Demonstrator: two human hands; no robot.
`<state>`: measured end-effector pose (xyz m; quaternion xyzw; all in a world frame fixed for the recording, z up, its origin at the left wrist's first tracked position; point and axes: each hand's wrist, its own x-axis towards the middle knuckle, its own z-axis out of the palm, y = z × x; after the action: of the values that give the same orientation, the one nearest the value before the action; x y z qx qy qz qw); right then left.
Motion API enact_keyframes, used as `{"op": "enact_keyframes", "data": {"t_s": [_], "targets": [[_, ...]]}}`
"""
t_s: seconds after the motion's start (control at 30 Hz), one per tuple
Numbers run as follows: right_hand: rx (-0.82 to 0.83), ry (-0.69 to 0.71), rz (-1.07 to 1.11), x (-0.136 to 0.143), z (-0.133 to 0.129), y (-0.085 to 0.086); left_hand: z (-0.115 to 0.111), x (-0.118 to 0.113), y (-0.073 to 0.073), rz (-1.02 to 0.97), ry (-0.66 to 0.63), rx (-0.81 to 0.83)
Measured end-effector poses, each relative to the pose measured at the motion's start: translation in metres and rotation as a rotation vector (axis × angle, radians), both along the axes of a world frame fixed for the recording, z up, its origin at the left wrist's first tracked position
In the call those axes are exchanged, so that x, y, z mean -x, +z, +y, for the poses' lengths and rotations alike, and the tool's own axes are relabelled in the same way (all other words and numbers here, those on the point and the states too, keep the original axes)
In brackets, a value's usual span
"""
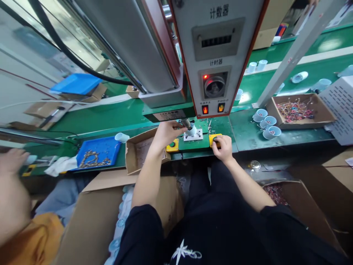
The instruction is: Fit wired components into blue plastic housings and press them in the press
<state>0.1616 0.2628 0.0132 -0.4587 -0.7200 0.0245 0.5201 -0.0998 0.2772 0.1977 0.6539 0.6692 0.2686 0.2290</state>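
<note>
A small pale plastic cup (192,130) stands on a white metal fixture plate (196,137), under the press ram (187,123), whose end reaches into the cup. My left hand (168,133) comes from the left, its thumb and fingers closed at the cup's rim; the ram partly covers the fingertips. To the right, my right hand (223,146) has its fingers curled over the black button of a yellow switch box (212,138). Another yellow switch box (172,146) sits below my left wrist, untouched.
Overhead hangs the press's control panel (215,88). A cardboard tray (140,151) and a blue tray with metal parts (96,152) lie left. Right are several cups (271,132) and a box of wired parts (303,110). A co-worker's arm (12,184) is far left.
</note>
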Motion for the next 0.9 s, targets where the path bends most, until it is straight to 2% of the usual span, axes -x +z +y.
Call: {"op": "enact_keyframes", "data": {"t_s": [0.17, 0.4, 0.47, 0.57, 0.63, 0.73, 0.83, 0.9], "targets": [[-0.014, 0.01, 0.013, 0.001, 0.001, 0.0, 0.011, -0.004, 0.004, -0.054, -0.033, 0.024], [-0.058, -0.014, -0.002, -0.001, 0.002, 0.001, 0.025, -0.022, 0.006, 0.173, -0.085, 0.089], [-0.052, -0.014, -0.008, -0.001, 0.002, 0.0, 0.025, -0.018, 0.007, 0.201, -0.081, 0.083], [-0.055, -0.01, -0.007, -0.002, 0.001, 0.002, 0.016, -0.001, 0.003, 0.156, -0.064, 0.018], [-0.071, -0.007, -0.002, -0.001, 0.001, 0.003, 0.001, 0.014, -0.008, 0.152, -0.009, -0.058], [-0.088, 0.005, -0.002, 0.0, 0.002, 0.005, -0.032, 0.032, -0.041, 0.312, 0.125, -0.149], [-0.11, 0.013, -0.008, 0.0, 0.003, 0.005, -0.063, 0.034, -0.074, 0.479, 0.121, -0.137], [-0.131, 0.003, -0.006, 0.0, 0.004, 0.004, -0.075, 0.031, -0.086, 0.515, 0.094, -0.122]]}}
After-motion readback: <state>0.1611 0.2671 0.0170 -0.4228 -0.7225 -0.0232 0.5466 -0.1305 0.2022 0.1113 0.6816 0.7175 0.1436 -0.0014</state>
